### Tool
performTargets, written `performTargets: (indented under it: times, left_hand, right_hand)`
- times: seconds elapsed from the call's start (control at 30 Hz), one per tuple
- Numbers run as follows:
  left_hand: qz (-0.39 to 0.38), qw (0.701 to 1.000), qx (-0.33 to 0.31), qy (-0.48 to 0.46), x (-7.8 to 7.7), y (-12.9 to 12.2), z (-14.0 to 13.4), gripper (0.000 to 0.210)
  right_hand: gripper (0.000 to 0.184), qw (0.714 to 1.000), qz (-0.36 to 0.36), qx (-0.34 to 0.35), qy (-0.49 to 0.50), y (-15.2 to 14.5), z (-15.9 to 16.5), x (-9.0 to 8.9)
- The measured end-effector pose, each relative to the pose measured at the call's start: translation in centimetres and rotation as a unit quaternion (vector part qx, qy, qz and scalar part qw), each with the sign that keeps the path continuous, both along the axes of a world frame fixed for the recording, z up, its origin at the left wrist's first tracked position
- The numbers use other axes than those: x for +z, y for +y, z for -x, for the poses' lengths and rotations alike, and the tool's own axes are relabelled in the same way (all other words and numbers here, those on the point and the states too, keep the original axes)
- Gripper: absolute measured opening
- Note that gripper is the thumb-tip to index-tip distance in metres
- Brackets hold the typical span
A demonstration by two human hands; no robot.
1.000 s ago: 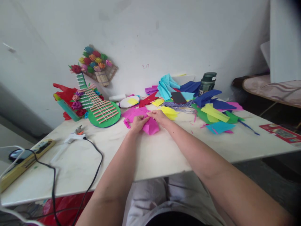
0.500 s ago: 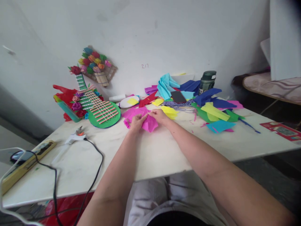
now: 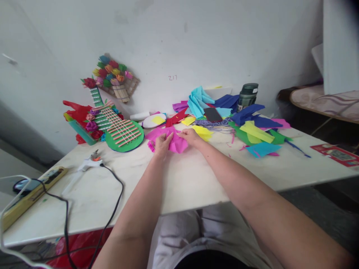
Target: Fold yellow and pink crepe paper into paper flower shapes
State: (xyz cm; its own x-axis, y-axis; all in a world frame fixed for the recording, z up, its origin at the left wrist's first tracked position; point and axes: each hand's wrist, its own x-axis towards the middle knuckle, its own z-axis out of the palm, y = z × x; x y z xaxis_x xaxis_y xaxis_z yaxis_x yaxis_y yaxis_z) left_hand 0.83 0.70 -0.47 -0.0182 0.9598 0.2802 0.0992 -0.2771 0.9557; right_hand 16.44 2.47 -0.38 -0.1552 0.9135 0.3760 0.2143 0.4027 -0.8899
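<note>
Between my hands is a sheet of thin pink crepe paper [image 3: 179, 146], creased and spread just above or on the table; I cannot tell which. My left hand [image 3: 163, 145] pinches it near the middle, thumb on top. At its upper right edge, my right hand [image 3: 189, 136] pinches the paper between thumb and fingertips. More pink paper [image 3: 157, 133] lies behind and left of my left hand, with a small folded pink piece [image 3: 151, 146] beside it. Yellow paper [image 3: 203, 132] sits just beyond my right hand.
A green paper guitar [image 3: 123, 140] with flowers leans at left. A glue gun [image 3: 91, 163] and power strip [image 3: 33, 196] lie nearer, with cords. Coloured paper [image 3: 256, 133], a dark phone [image 3: 212, 115] and a green bottle [image 3: 248, 98] are at the back right of the table [image 3: 190, 186].
My hands have drawn slightly apart, the left one shifting a little left. The pink paper's front edge has risen slightly and lies more spread.
</note>
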Motion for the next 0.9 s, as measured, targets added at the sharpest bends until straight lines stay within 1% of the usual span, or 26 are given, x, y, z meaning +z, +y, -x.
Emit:
performTargets:
  times: [0.07, 0.2, 0.37, 0.6, 0.73, 0.8, 0.9]
  left_hand:
    - [-0.011, 1.0, 0.018, -0.007, 0.1, -0.1, -0.1, 0.034]
    - [-0.025, 0.998, 0.039, -0.03, 0.1, -0.1, -0.2, 0.034]
    - [-0.035, 0.998, 0.05, -0.033, -0.1, 0.1, -0.2, 0.034]
    - [-0.043, 0.997, 0.055, -0.03, -0.2, 0.5, 0.0, 0.037]
    - [-0.047, 0.997, 0.055, -0.036, -0.2, 0.5, -0.1, 0.037]
    - [-0.053, 0.995, 0.069, -0.044, -0.1, 0.5, -0.1, 0.036]
    - [-0.077, 0.987, 0.129, -0.058, 0.2, 0.5, -0.2, 0.036]
  right_hand:
    - [0.041, 1.0, -0.007, -0.009, -0.001, 0.3, -0.1, -0.2]
    - [0.04, 0.999, 0.028, 0.029, 0.021, 0.2, -0.1, -0.2]
    - [0.039, 0.999, 0.026, 0.015, 0.037, 0.0, -0.1, -0.1]
    - [0.038, 0.995, 0.054, 0.034, 0.077, 0.6, 0.2, -0.8]
    - [0.04, 0.994, 0.052, 0.022, 0.089, -0.1, 0.3, -0.4]
    - [0.042, 0.988, 0.074, 0.041, 0.127, -0.6, 0.4, 0.0]
    - [0.047, 0.968, 0.141, 0.098, 0.181, -1.3, 0.6, 0.5]
